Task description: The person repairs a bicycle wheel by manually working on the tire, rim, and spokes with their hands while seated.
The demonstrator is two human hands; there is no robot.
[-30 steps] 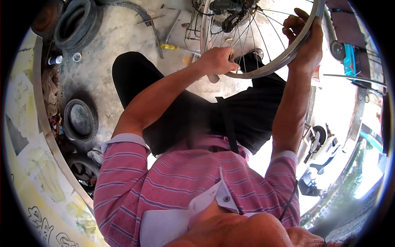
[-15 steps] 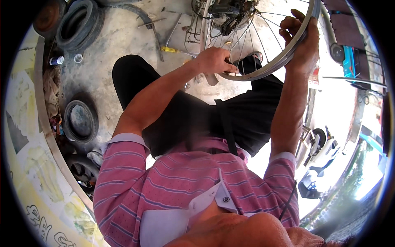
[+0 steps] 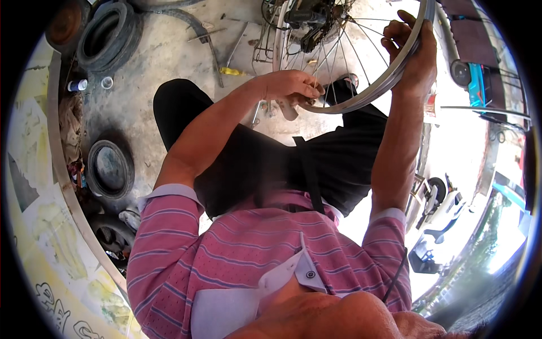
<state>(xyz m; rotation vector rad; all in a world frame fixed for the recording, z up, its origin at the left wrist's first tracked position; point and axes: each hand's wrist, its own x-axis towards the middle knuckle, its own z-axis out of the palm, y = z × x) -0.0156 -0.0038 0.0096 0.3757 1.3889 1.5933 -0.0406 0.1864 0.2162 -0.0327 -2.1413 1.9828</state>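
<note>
A bicycle wheel (image 3: pixel 361 104) with a bare silver rim and thin spokes is in front of me, its top running out of the picture. My right hand (image 3: pixel 416 63) grips the rim on the right side, thumb outside and fingers curled over the inner side. My left hand (image 3: pixel 291 86) is at the rim's lower left, its fingertips pinched together at a spoke close to the rim. Whether a small tool sits in that pinch is hidden. The dark gears (image 3: pixel 310 42) and hub are at the wheel's middle.
On the concrete floor lie a yellow-handled screwdriver (image 3: pixel 231 71), a strip of black rubber (image 3: pixel 197 25) and stacked tyres (image 3: pixel 110 37). Another tyre (image 3: pixel 110 169) lies at left, near a small can (image 3: pixel 78 85). A white scooter (image 3: pixel 443 209) stands at right.
My left hand has shifted slightly down and rolled, its fingers drawing together at the spoke near the rim. The rim has dipped slightly; my right hand keeps its grip.
</note>
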